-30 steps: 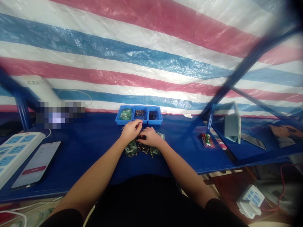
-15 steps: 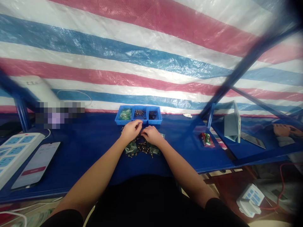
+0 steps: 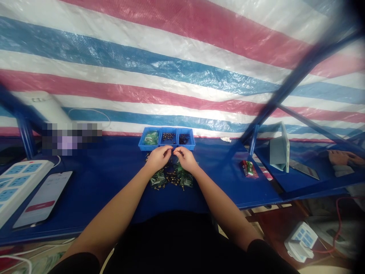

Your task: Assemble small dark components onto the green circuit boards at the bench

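Note:
My left hand (image 3: 158, 158) and my right hand (image 3: 185, 158) meet fingertip to fingertip just in front of three joined blue bins. Both are closed in a pinch; what sits between the fingers is too small to make out. Green-and-clear pieces fill the left bin (image 3: 140, 144), small brassy parts lie in the middle bin (image 3: 168, 143), and dark small parts are in the right bin (image 3: 193, 146). Below my hands spreads a pile of brassy screw-like parts (image 3: 172, 178), with green-and-clear pieces (image 3: 158, 180) on its left and more on its right.
On the blue table (image 3: 108, 160) a phone (image 3: 45, 199) and a power strip (image 3: 19, 186) lie at left. A small red box (image 3: 248, 168) is at right, near a propped tablet (image 3: 281, 150). Another person's hands (image 3: 343, 157) rest at far right. Blue metal posts (image 3: 253, 140) rise from the table.
My right hand has moved up and away from the pile, and its fingertips now meet those of my left hand. My left hand has hardly moved.

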Demonstrator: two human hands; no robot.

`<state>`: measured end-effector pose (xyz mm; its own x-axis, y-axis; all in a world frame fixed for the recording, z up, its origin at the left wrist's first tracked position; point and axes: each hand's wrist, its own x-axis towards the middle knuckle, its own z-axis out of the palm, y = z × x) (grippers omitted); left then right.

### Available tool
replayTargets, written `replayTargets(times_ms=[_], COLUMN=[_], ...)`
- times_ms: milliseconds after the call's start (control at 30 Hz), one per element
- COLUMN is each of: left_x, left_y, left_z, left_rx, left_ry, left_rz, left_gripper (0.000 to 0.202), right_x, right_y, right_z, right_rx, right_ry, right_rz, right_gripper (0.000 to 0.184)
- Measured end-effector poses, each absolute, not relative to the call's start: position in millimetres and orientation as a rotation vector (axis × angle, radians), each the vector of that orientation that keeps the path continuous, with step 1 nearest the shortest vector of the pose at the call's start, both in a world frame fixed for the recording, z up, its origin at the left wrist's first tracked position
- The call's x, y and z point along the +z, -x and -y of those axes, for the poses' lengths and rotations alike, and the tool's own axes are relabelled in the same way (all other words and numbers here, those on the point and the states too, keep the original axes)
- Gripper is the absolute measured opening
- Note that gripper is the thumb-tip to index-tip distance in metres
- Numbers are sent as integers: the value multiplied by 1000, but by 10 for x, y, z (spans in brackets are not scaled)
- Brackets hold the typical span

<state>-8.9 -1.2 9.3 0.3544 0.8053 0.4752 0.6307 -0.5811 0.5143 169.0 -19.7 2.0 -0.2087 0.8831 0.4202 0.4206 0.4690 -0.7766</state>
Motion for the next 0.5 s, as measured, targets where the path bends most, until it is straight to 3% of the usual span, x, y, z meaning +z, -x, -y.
replayTargets(times_ms=[300,500], left_x=[138,125], left_y=[93,90], left_z=[35,25], left_rx=[923,929], left_ry=[-2379,-2378], left_rz=[-1312,-1320], left_gripper=[27,28], right_x=[-73,-72], right_y=[-1682,-1663], right_z=[121,141], right_rx=[915,815], right_ry=[1008,1089], right_rz=[1552,1523], right_gripper=[25,25])
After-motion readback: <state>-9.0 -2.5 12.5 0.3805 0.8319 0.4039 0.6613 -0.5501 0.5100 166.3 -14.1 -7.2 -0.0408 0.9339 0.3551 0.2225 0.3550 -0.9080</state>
